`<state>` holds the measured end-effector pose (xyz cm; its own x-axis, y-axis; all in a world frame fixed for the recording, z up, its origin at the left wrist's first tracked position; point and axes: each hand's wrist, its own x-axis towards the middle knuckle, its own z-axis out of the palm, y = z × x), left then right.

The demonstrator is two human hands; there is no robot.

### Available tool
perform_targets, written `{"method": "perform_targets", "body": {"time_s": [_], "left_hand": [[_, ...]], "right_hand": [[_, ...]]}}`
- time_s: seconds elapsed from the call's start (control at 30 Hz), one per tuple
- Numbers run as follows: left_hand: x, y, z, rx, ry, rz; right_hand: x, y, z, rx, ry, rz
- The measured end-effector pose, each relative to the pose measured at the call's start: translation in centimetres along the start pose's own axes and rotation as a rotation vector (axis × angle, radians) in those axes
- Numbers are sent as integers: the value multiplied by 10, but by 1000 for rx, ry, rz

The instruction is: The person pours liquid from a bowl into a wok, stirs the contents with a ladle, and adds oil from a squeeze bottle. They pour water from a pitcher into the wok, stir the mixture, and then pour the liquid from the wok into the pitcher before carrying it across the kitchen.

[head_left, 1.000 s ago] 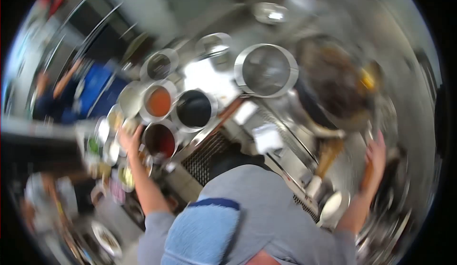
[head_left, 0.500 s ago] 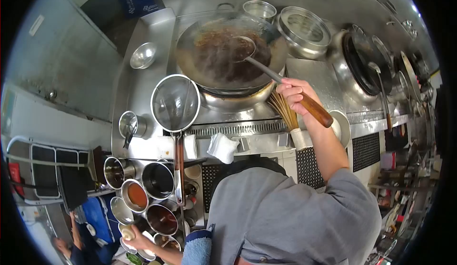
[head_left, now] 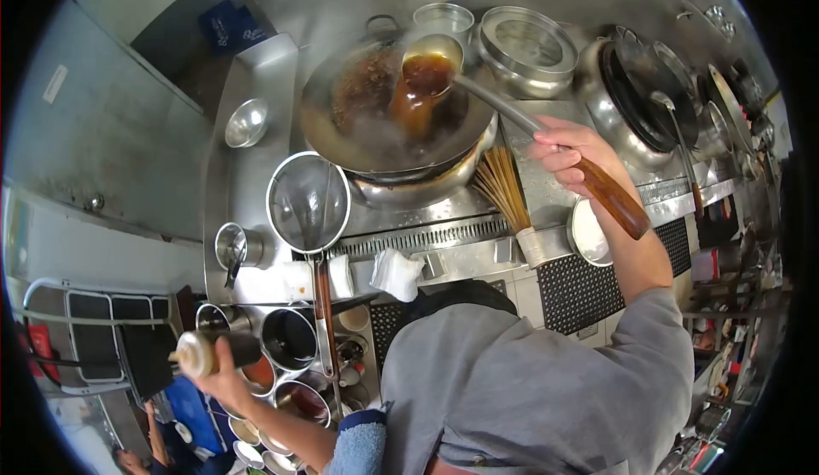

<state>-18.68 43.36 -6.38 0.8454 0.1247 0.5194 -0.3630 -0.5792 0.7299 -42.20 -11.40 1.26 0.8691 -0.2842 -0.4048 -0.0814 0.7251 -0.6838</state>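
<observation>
My right hand [head_left: 573, 149] is closed around the wooden grip of a ladle [head_left: 503, 106]. Its bowl is raised and tilted over a wok [head_left: 322, 140], and brown liquid [head_left: 414, 112] spills from it back into the bubbling, steaming sauce [head_left: 363, 95]. At the lower left, my left hand [head_left: 220, 379] grips a squeeze bottle [head_left: 245, 349] with dark contents and a cream-coloured cap. The bottle lies sideways in the hand, its nozzle pointing left, above several metal sauce pots.
A long-handled strainer [head_left: 309, 202] rests at the counter's front edge beside a folded white cloth [head_left: 397, 272]. A bamboo brush [head_left: 503, 189] stands right of the wok. Lidded pots [head_left: 529, 48] sit behind it. Another person [head_left: 153, 441] is at the lower left.
The ladle has risen out of the sauce and now pours liquid; my right hand moved slightly right. My left hand lifted the bottle up and left from among the pots.
</observation>
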Motion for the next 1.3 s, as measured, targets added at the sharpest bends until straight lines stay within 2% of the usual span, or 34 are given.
{"method": "perform_targets", "body": {"time_s": [0.03,0.07,0.13,0.3,0.43,0.5,0.57,0.67,0.83,0.93,1.13,1.3], "left_hand": [[5,-10,21,-83,-69,59],[5,17,43,-158,-142,13],[18,35,78,-247,-315,58],[49,107,151,-169,-532,192],[65,157,197,-134,-710,311],[72,171,223,-56,-747,452],[77,182,248,-20,-813,555],[85,195,284,24,-923,661],[89,199,341,266,-976,873],[87,199,365,432,-988,980],[79,197,393,834,-777,1309],[76,205,394,867,-672,1451]], "right_hand": [[-6,-5,3,-49,7,-22],[-10,-10,5,-99,15,-43],[-20,-19,9,-268,21,-86],[-32,-22,1,-687,73,-247],[-24,7,-6,-993,310,-401],[-2,35,-23,-961,311,-431],[13,60,-24,-797,269,-409],[26,91,-9,-312,38,-354],[15,97,-2,160,-225,-162],[6,101,8,202,-199,-53],[2,106,17,137,-219,-69],[2,107,18,113,-203,-87]]}}
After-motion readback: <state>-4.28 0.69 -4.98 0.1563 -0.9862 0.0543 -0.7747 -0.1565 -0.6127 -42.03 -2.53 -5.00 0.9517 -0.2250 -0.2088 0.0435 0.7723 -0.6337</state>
